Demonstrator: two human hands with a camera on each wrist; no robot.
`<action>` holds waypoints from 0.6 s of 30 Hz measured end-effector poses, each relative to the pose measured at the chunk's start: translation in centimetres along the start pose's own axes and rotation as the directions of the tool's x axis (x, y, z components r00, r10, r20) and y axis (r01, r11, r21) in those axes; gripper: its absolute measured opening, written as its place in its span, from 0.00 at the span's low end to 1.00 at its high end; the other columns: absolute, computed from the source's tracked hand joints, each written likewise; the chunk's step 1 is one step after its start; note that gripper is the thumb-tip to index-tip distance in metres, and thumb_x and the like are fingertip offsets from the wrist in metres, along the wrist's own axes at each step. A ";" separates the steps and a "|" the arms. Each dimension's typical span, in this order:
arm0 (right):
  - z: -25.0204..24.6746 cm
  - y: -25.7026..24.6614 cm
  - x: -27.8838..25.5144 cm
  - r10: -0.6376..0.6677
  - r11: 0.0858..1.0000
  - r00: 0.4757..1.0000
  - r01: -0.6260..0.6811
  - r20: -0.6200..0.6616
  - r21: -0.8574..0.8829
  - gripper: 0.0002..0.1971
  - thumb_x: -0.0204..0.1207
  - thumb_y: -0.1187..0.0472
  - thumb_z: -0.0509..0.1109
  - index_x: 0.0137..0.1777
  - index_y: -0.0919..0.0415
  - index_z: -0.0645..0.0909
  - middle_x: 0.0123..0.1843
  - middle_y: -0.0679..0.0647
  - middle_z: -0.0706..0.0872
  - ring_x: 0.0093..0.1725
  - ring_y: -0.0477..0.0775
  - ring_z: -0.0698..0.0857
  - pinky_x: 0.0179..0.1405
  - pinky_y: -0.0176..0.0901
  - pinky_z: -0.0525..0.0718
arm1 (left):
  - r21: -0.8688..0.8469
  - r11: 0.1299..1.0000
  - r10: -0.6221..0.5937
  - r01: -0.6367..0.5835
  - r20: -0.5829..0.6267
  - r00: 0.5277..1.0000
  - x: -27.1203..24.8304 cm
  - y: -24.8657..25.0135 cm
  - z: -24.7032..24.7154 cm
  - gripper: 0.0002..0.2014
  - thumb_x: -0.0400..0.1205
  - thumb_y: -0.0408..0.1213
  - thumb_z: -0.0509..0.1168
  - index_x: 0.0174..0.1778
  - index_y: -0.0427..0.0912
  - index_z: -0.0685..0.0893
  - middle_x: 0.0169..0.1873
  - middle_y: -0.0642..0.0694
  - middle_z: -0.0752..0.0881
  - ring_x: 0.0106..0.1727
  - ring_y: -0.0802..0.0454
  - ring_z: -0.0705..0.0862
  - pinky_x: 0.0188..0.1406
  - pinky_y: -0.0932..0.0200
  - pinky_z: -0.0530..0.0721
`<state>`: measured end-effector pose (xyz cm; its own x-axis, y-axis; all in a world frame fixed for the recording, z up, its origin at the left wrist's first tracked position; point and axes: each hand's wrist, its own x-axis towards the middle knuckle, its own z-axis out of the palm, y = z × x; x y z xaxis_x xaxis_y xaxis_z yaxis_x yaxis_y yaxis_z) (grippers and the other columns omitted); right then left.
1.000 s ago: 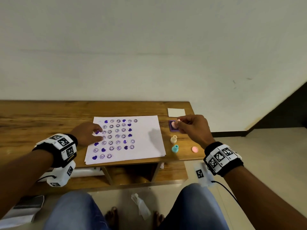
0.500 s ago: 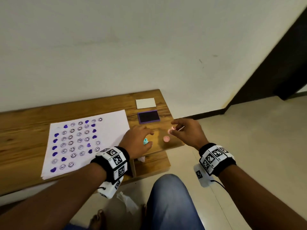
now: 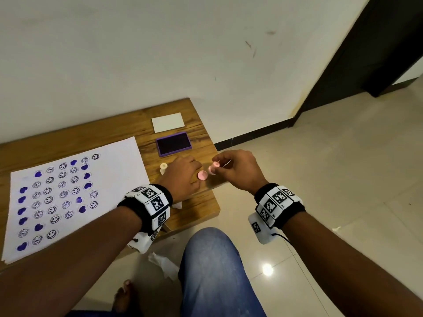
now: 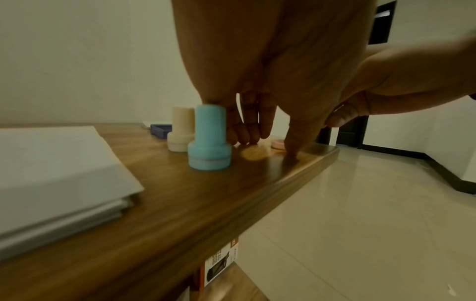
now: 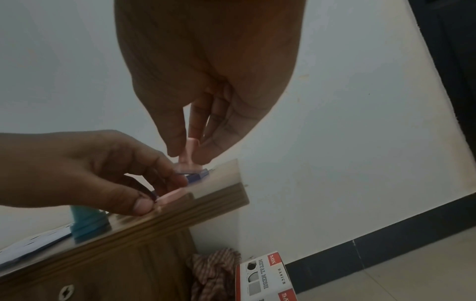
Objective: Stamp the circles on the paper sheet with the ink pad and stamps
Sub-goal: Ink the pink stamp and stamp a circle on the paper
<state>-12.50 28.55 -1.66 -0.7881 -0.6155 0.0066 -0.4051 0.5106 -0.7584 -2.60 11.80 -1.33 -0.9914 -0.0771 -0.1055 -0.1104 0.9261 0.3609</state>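
The white paper sheet (image 3: 68, 193) lies at the left with several purple hearts and smiley prints in its circles. The purple ink pad (image 3: 174, 144) sits open, its white lid (image 3: 168, 122) behind it. My right hand (image 3: 214, 168) pinches a small pink stamp (image 5: 190, 154) by its stem above the table's right edge. My left hand (image 3: 198, 177) is down on the table with thumb and fingertips closed around the pink cap (image 3: 202, 175). A cream stamp (image 3: 163, 168) and a blue stamp (image 4: 209, 142) stand upright just left of that hand; the head view hides the blue one.
The wooden table (image 3: 206, 213) ends right beside both hands, with tiled floor beyond. A printed box (image 5: 265, 277) and a striped cloth (image 5: 213, 268) lie under the table. Crumpled tissue (image 3: 163, 265) is on the floor by my knee (image 3: 212, 259).
My left hand left the paper and came right to the pink cap. My right hand lifted the pink stamp off the ink pad and brought it to the front right edge. The head turned right.
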 end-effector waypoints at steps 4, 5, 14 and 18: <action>0.6 0.0 0.3 0.006 0.999 1.000 -0.006 0.021 0.036 0.14 0.73 0.56 0.82 0.57 0.58 0.91 0.48 0.50 0.93 0.45 0.45 0.90 0.46 0.40 0.89 | -0.074 0.997 -0.031 0.031 -0.005 0.999 0.4 -0.1 -0.1 0.19 0.77 0.46 0.68 0.63 0.44 0.83 0.58 0.48 0.84 0.60 0.48 0.79 0.61 0.51 0.78; 0.8 0.0 0.4 0.006 0.999 1.000 -0.007 0.023 0.043 0.14 0.73 0.56 0.82 0.57 0.58 0.91 0.48 0.50 0.93 0.45 0.45 0.90 0.47 0.41 0.90 | -0.092 0.995 -0.035 0.033 -0.011 0.999 0.5 -0.1 -0.2 0.18 0.76 0.45 0.69 0.62 0.45 0.84 0.56 0.48 0.84 0.59 0.48 0.79 0.59 0.52 0.78; 2.2 -0.6 0.5 -0.069 0.998 0.992 0.069 0.102 0.010 0.09 0.74 0.57 0.80 0.53 0.55 0.92 0.45 0.46 0.93 0.44 0.41 0.89 0.45 0.35 0.88 | -0.143 0.988 -0.051 0.051 0.005 0.999 0.7 -0.4 -0.6 0.18 0.73 0.42 0.75 0.59 0.45 0.87 0.52 0.49 0.84 0.54 0.51 0.80 0.54 0.54 0.80; 2.5 -0.7 0.4 -0.110 0.993 0.987 0.115 0.117 -0.037 0.08 0.75 0.55 0.79 0.52 0.53 0.92 0.44 0.45 0.92 0.42 0.40 0.87 0.43 0.33 0.85 | -0.126 0.990 -0.061 0.061 0.001 0.998 0.6 -0.3 -0.5 0.17 0.73 0.42 0.75 0.57 0.43 0.87 0.52 0.48 0.83 0.53 0.50 0.79 0.52 0.56 0.79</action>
<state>-11.33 26.47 -2.72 -0.6787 -0.7343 0.0137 -0.5103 0.4580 -0.7279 -3.20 11.24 -1.03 -0.9827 -0.1334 -0.1283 -0.1786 0.8656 0.4678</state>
